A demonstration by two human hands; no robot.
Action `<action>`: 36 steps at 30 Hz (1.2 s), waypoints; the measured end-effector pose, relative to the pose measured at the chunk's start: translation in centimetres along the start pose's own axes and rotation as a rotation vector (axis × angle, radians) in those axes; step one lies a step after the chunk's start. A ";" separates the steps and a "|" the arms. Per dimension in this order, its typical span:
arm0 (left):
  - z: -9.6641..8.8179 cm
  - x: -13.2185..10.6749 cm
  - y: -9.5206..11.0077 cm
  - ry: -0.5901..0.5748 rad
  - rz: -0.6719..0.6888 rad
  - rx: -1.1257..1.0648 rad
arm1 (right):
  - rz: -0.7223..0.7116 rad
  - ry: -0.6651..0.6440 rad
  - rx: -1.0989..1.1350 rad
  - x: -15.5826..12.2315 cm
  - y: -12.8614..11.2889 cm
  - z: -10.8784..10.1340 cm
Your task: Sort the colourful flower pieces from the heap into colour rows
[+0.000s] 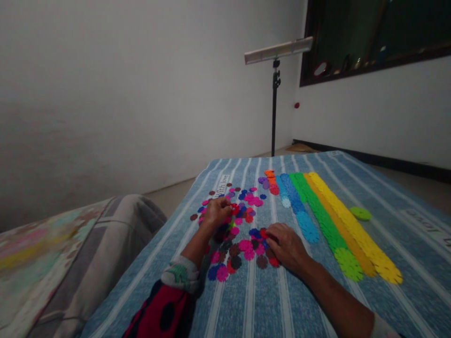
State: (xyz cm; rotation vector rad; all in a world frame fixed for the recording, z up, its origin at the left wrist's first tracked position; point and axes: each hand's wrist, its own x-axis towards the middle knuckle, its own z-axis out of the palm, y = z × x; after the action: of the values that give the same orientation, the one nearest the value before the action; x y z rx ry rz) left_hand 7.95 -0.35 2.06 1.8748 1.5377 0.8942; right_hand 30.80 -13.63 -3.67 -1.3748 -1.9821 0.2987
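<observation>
Left hand: your left hand (216, 211) was over the far-left part of the scatter, its fingers bent and nearly together; a red disc (235, 207) showed at the fingertips, though I could not tell whether you gripped it.
Right hand: your right hand (287, 246) lay low at the scatter's right side, fingers half curled, beside another red disc (263, 233); a firm hold could not be made out.
Loose discs: the loose discs (245, 245), pink, blue, brown and red, lay in an overlapping spread between and around your hands, nearer the cloth's left edge than its right.
Handling: they looked light, thin and fairly stiff, probably plastic; smooth faces would likely have slid over each other, and the notched rims seemed the weakest part if bent.
Where to hold: the rim suited your thumb and forefinger best, preferably where one disc overlapped another.
Rows: right of your right hand, the blue row (298, 202), green row (319, 211) and yellow row (352, 220) ran toward the far edge.
Lime disc: a lime disc (360, 213) lay apart, toward the right edge.
Cloth: the striped cloth (268, 305) carried everything; a stand (274, 108) rose beyond its far edge.
</observation>
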 end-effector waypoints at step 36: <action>15.1 10.5 7.8 -0.080 0.187 0.207 | 0.066 0.091 0.078 0.2 -0.8 0.2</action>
State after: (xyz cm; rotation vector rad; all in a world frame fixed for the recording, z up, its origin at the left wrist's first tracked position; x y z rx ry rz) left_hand 25.82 8.34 0.12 2.2044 1.4723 0.7523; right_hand 30.04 -13.68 -3.33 -1.3814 -1.8344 0.3343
